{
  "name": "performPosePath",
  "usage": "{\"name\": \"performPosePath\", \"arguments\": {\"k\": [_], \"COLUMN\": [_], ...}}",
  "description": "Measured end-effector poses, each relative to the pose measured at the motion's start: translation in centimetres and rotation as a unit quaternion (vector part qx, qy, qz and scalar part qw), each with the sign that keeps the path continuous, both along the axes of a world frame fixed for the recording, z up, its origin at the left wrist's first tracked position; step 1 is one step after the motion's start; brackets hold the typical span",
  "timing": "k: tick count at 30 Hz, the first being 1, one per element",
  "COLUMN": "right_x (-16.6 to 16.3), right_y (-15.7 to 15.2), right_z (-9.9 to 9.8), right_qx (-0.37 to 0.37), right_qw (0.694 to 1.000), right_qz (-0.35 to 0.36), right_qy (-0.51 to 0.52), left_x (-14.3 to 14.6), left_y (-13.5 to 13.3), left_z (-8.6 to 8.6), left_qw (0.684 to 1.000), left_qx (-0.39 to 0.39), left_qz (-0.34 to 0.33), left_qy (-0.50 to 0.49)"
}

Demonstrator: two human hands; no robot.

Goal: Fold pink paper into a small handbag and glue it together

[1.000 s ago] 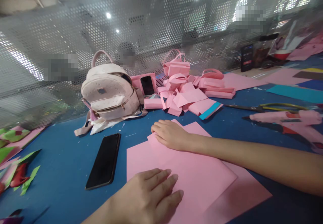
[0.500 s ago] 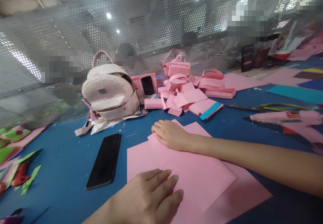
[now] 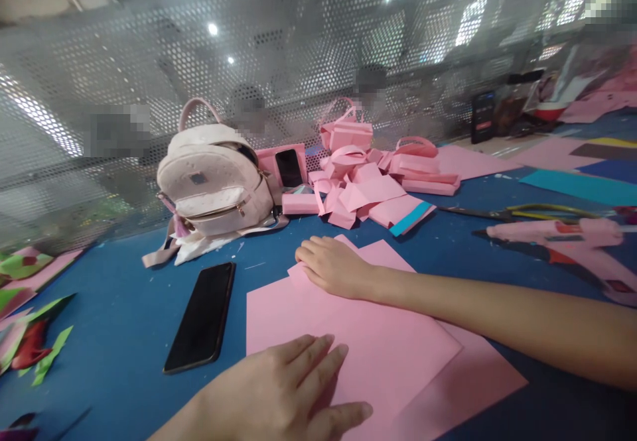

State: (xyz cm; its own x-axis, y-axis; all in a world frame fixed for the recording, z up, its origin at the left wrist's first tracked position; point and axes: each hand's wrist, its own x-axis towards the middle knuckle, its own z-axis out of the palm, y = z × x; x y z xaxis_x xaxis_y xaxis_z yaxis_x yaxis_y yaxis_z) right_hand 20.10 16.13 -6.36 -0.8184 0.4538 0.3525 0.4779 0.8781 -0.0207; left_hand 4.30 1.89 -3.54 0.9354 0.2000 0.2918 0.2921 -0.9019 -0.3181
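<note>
Sheets of pink paper (image 3: 393,335) lie overlapping on the blue table in front of me, the upper sheet slanted over the lower. My left hand (image 3: 283,388) rests palm down at their near left side, fingers spread and the thumb out to the right. At the far end, my right hand (image 3: 336,267) presses on the paper with its fingers curled together over a small upper piece. The tips of those fingers are hidden. Left of the paper lies a black phone (image 3: 202,318), which neither hand touches.
A pale backpack (image 3: 213,182) stands by the perforated metal screen, with a heap of folded pink paper pieces (image 3: 363,189) beside it. To the right lie a pink glue gun (image 3: 557,235) and scissors (image 3: 542,211). Coloured scraps (image 3: 52,355) lie at the left edge.
My left thumb has moved outward, away from the other fingers. My right hand stays on the far end of the paper. The whole view has shifted slightly.
</note>
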Motion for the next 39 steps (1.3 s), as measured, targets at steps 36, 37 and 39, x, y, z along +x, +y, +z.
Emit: {"name": "performPosePath", "arguments": {"k": [36, 37, 39], "right_x": [-1.0, -1.1, -1.2], "right_y": [1.5, 1.5, 1.7], "right_z": [1.1, 1.1, 1.2], "right_qx": [-0.220, -0.226, -0.238], "right_qw": [0.972, 0.971, 0.968], "right_qz": [-0.040, -0.043, -0.046], "right_qy": [0.070, 0.070, 0.068], "left_x": [-1.5, -1.5, -1.6], "left_y": [3.0, 3.2, 3.5], "left_z": [-3.7, -3.8, -4.1], "left_qw": [0.972, 0.971, 0.969], "left_qx": [0.048, 0.054, 0.066], "left_qz": [0.206, 0.205, 0.206], "left_qy": [-0.107, -0.111, -0.121]}}
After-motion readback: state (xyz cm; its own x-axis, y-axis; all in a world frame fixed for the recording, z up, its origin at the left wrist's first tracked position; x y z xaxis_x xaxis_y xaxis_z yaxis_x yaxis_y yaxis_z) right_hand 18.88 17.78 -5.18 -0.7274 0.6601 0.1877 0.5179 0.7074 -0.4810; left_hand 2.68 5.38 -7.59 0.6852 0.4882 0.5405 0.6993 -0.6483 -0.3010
